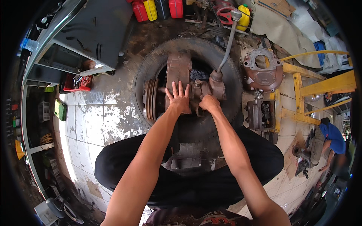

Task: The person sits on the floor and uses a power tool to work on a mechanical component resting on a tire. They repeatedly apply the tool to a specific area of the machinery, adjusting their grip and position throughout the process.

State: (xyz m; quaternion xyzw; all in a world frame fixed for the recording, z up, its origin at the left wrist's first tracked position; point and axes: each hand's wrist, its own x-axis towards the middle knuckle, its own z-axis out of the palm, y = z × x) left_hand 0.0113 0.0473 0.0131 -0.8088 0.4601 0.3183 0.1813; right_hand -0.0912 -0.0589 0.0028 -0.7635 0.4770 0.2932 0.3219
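Note:
A reddish-brown gearbox [178, 69] lies across a black tyre [148, 67] in front of my bent legs. A ribbed round drum [150, 100] forms its left end; a long gear lever [229, 47] rises from its right end. My left hand [178, 101] rests palm down on the middle of the housing, fingers spread. Just to its right, my right hand [209, 103] is curled against the gearbox beside a curved part. Its fingertips are hidden, so what they grip cannot be made out.
Right of the tyre lie a bell housing [264, 71] and an opened metal case [261, 116], near a yellow steel frame [301, 94]. A person in blue [332, 137] crouches at far right. A grey cabinet [88, 34] and red tool tray [78, 83] stand left; jerrycans [151, 9] stand behind.

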